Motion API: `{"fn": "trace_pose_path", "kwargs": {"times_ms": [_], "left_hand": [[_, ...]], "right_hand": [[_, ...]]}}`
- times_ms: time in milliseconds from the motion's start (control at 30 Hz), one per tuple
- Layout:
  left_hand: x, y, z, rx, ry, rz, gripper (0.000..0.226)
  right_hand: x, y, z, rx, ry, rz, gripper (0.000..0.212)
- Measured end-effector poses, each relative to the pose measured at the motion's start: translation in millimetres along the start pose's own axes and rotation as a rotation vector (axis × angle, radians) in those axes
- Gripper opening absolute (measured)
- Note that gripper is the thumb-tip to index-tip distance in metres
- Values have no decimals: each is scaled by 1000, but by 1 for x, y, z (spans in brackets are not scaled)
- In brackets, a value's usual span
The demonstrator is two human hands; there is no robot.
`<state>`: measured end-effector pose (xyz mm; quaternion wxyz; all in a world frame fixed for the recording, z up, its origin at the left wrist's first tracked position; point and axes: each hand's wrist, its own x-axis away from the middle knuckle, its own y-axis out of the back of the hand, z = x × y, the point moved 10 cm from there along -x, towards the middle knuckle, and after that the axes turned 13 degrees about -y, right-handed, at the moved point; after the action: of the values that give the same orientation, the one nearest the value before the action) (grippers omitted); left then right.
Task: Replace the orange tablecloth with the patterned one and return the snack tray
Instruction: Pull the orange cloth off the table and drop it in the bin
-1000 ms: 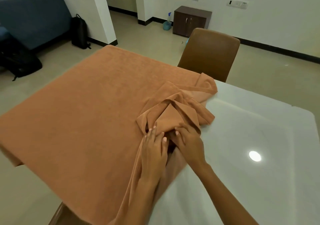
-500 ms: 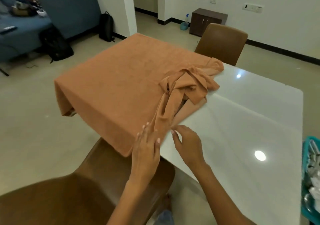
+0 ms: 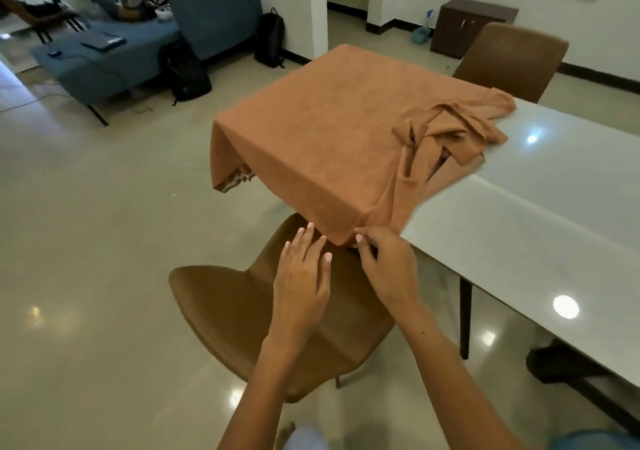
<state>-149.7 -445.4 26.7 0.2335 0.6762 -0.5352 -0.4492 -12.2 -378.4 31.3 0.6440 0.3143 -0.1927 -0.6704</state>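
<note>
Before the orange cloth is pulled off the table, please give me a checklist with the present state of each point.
1. Nothing stands on the orange fabric tablecloth: ok.
2. Right hand grips the cloth's hanging edge: cannot tell, its fingers only meet the hem.
3. Left hand has a hold: not ok, it is open, just below the hem.
4. Bare part of the white glossy table is free: ok.
5. Brown padded chair out of the way: not ok.

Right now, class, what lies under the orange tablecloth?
Under the orange tablecloth is the white table, bare at the right. At the left hanging corner a striped patterned edge peeks out; what that is stays covered.
</note>
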Motion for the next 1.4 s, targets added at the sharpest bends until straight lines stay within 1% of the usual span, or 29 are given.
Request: {"fn": "trace_pose_path", "kwargs": {"times_ms": [133,233,467,600,800,933,1033,1100,1233,1400], "left_hand": [[6,40,63,2,1,-20,42],[4,68,122,14,-15,21,43],[-26,125,250,-33,-135,168,40],[-57,136,305,-11,-169,188,39],[-126,114,372,40,-285,276,38],[-194,94,418,70,-350,362,39],[-248,77,443,77,-437,438,38],[-283,62,456,84,-498,476,38],[-349,29,479,131,-595,533,39],[-422,-33,507,106,-788,647,48]], "right_hand": [[2,-62,53,43,32,27,20],[-3,-116,97,52,48,20,21],[-22,-226,180,48,-46,-48,18],[-48,-278,209,83,-79,-37,21],[-122,-334,209,119,-194,-118,21],[-188,-364,202,143,-273,-173,21],[-236,-375,197,170,-342,-210,21],[-267,-380,195,192,-381,-234,20],[-313,-391,179,207,-514,-275,21],[-362,-419,159,194,-578,-345,19]]}}
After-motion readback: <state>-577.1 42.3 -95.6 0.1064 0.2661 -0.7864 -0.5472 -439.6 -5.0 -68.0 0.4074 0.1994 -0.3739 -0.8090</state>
